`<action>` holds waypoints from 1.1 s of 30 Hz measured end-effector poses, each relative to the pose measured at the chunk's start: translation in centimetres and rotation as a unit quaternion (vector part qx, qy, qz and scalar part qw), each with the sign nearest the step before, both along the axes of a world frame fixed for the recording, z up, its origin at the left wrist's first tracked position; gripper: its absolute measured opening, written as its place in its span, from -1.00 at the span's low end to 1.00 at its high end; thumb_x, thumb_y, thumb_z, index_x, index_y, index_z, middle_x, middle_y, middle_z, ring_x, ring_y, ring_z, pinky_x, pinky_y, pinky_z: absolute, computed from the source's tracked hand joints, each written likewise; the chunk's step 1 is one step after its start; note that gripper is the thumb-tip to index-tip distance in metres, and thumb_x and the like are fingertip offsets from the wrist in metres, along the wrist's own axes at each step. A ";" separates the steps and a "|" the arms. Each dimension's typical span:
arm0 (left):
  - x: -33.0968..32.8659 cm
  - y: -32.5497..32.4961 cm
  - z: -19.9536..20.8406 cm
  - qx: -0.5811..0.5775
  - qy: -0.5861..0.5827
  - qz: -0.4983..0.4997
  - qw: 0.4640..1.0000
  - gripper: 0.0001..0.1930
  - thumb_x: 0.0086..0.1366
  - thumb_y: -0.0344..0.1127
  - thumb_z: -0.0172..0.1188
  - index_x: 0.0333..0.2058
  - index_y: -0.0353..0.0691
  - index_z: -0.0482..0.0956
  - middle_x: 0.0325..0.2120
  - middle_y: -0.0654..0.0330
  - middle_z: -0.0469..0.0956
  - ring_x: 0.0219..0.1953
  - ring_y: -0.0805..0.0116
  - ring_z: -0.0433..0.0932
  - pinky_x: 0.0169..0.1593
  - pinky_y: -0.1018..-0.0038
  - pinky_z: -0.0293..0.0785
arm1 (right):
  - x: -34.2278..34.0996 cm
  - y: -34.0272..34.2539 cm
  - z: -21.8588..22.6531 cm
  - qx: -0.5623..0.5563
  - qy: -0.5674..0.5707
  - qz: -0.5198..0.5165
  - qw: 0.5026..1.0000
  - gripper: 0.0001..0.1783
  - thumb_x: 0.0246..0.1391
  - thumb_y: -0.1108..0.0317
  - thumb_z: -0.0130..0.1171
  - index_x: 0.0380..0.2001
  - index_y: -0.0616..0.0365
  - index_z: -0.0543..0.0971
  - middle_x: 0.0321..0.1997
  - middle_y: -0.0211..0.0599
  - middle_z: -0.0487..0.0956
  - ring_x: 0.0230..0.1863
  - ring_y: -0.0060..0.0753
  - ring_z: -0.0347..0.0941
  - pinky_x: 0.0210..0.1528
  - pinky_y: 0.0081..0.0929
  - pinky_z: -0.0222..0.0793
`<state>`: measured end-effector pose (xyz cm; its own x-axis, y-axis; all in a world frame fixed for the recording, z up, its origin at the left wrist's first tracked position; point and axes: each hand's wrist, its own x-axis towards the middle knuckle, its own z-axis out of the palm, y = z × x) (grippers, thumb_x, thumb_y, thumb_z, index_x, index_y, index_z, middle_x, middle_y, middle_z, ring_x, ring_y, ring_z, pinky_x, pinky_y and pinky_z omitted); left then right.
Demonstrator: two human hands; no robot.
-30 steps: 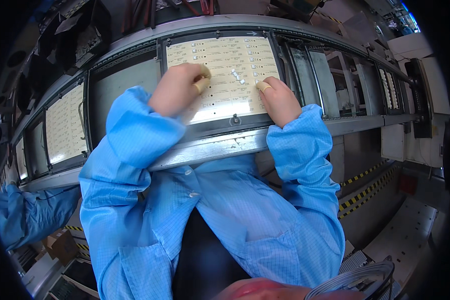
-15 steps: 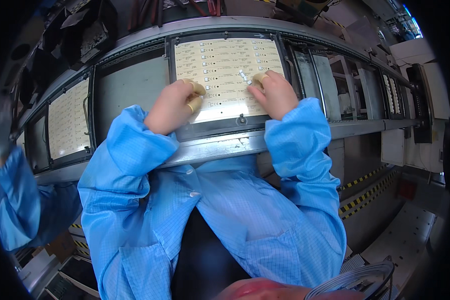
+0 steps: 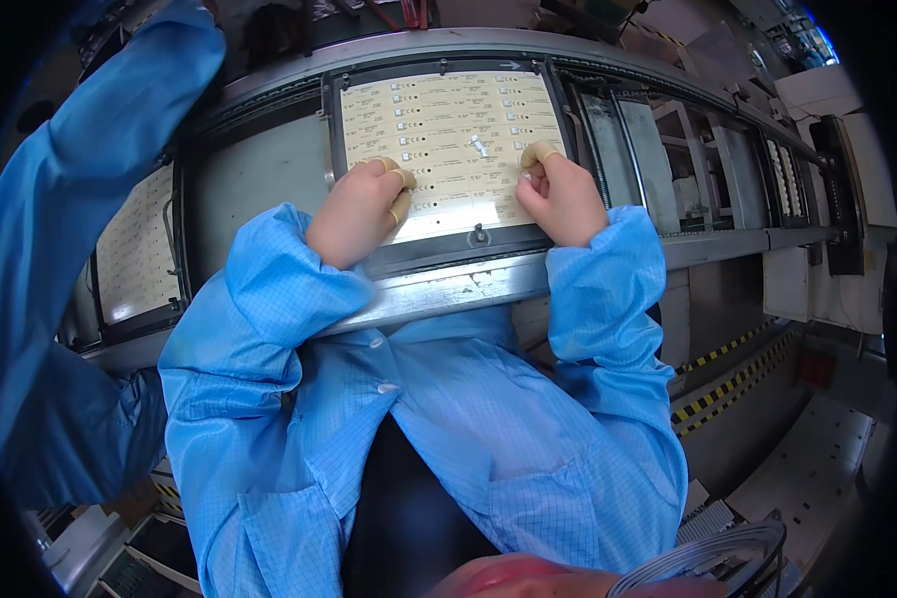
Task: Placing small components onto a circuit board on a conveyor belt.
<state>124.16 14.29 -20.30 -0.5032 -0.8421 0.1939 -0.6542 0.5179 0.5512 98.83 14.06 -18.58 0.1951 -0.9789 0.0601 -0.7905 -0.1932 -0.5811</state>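
Observation:
A cream-coloured printed circuit board panel (image 3: 450,128) lies in a black frame (image 3: 335,112), with small white parts set in two columns. At the panel's lower left is my left hand (image 3: 359,211), its fingers, in yellow finger cots, curled together over the left column; whatever they hold is hidden. My right hand (image 3: 568,202) is by the right edge, thumb and finger pinched on a small white component (image 3: 525,177). Several loose white components (image 3: 479,147) lie in a little cluster between the hands, near the right column.
A metal rail (image 3: 439,302) runs along the near side of the frame. Another framed panel (image 3: 140,244) sits farther left on the line. A co-worker's blue sleeve (image 3: 90,189) reaches across at the left. To the right stands a rack of white pieces (image 3: 782,179).
My right hand has moved right, away from the loose components to the right column. My left hand has shifted slightly. The co-worker's arm has swung forward across the line.

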 end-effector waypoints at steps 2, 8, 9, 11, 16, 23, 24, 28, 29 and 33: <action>0.0 0.0 -0.1 -0.016 -0.015 -0.004 1.000 -0.84 0.07 -0.43 0.10 -0.34 -0.32 0.54 -0.41 0.00 0.49 -0.32 0.04 0.47 -0.18 0.29 0.42 | -0.5 0.6 0.1 -0.003 -0.016 0.007 1.000 -0.84 -0.07 0.43 0.14 -0.34 0.18 0.50 -0.55 -0.28 0.43 -0.58 -0.48 0.37 -0.48 -0.57 0.31; 0.1 -0.4 -0.1 -0.038 -0.059 -0.016 0.997 -0.87 0.05 -0.44 0.09 -0.39 -0.34 0.52 -0.44 0.01 0.47 -0.33 0.04 0.46 -0.20 0.28 0.43 | -2.1 1.6 -0.8 -0.011 -0.068 0.024 0.997 -0.83 -0.05 0.48 0.15 -0.32 0.25 0.52 -0.53 -0.33 0.44 -0.58 -0.60 0.33 -0.49 -0.63 0.29; 0.1 -0.4 0.0 -0.035 -0.060 -0.018 0.997 -0.87 0.05 -0.44 0.08 -0.40 -0.34 0.52 -0.44 0.01 0.47 -0.33 0.04 0.46 -0.20 0.28 0.43 | -2.2 1.7 -0.8 -0.011 -0.068 0.023 0.997 -0.83 -0.05 0.48 0.15 -0.32 0.25 0.52 -0.53 -0.33 0.44 -0.58 -0.60 0.33 -0.49 -0.63 0.29; 0.2 -0.4 0.0 -0.031 -0.062 -0.020 0.997 -0.87 0.05 -0.44 0.08 -0.41 -0.35 0.51 -0.44 0.01 0.47 -0.33 0.03 0.46 -0.20 0.27 0.43 | -2.4 2.1 -0.7 0.017 -0.051 0.010 0.999 -0.83 -0.04 0.49 0.14 -0.30 0.24 0.52 -0.51 -0.33 0.47 -0.55 -0.62 0.36 -0.46 -0.64 0.32; 0.2 -0.2 -0.1 -0.037 -0.059 -0.011 0.998 -0.87 0.06 -0.43 0.07 -0.41 -0.35 0.51 -0.45 0.01 0.46 -0.35 0.03 0.46 -0.21 0.27 0.43 | -2.5 3.0 -1.0 0.041 -0.055 -0.001 0.998 -0.84 -0.02 0.49 0.13 -0.31 0.25 0.52 -0.48 -0.29 0.50 -0.51 -0.59 0.42 -0.43 -0.64 0.36; 0.1 -0.2 -0.2 -0.038 -0.061 -0.009 0.997 -0.87 0.05 -0.44 0.08 -0.40 -0.34 0.51 -0.47 0.02 0.46 -0.35 0.03 0.45 -0.22 0.27 0.42 | -2.3 3.3 -0.8 0.004 -0.079 -0.022 0.997 -0.85 -0.02 0.49 0.12 -0.32 0.25 0.51 -0.52 -0.32 0.50 -0.53 -0.60 0.40 -0.45 -0.64 0.35; 0.2 -0.1 -0.2 -0.045 -0.052 -0.009 0.998 -0.87 0.05 -0.45 0.09 -0.39 -0.34 0.51 -0.46 0.02 0.46 -0.35 0.03 0.45 -0.22 0.27 0.42 | -2.2 3.3 -0.7 0.004 -0.079 -0.023 0.997 -0.85 -0.02 0.49 0.12 -0.32 0.25 0.51 -0.52 -0.32 0.50 -0.53 -0.60 0.40 -0.45 -0.64 0.35; 0.3 0.2 -0.7 -0.072 -0.019 0.000 0.997 -0.87 0.04 -0.46 0.10 -0.38 -0.33 0.51 -0.45 0.04 0.46 -0.34 0.05 0.45 -0.22 0.28 0.42 | -2.1 3.4 -0.5 0.031 -0.086 -0.029 0.995 -0.84 -0.03 0.48 0.12 -0.32 0.25 0.52 -0.53 -0.35 0.49 -0.57 -0.64 0.36 -0.48 -0.67 0.31; 0.3 0.2 -0.8 -0.072 -0.018 0.000 0.997 -0.87 0.04 -0.46 0.10 -0.38 -0.33 0.51 -0.45 0.04 0.46 -0.34 0.05 0.45 -0.22 0.28 0.42 | -2.1 3.4 -0.5 0.032 -0.090 -0.033 0.995 -0.84 -0.04 0.48 0.12 -0.32 0.25 0.52 -0.53 -0.36 0.49 -0.57 -0.65 0.34 -0.49 -0.68 0.31; 0.2 0.2 -0.7 -0.075 -0.038 -0.011 0.996 -0.86 0.04 -0.47 0.09 -0.37 -0.32 0.50 -0.41 0.05 0.46 -0.32 0.07 0.44 -0.21 0.30 0.42 | -2.2 3.3 -0.8 0.009 -0.095 -0.023 0.995 -0.83 -0.04 0.49 0.12 -0.30 0.24 0.52 -0.53 -0.36 0.50 -0.57 -0.64 0.36 -0.48 -0.67 0.31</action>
<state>124.37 14.52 -20.97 -0.5389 -0.7951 0.2783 -0.6786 0.6055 0.4158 96.65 17.38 -19.41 0.1370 -0.9879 0.0733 -0.6735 -0.1471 -0.7244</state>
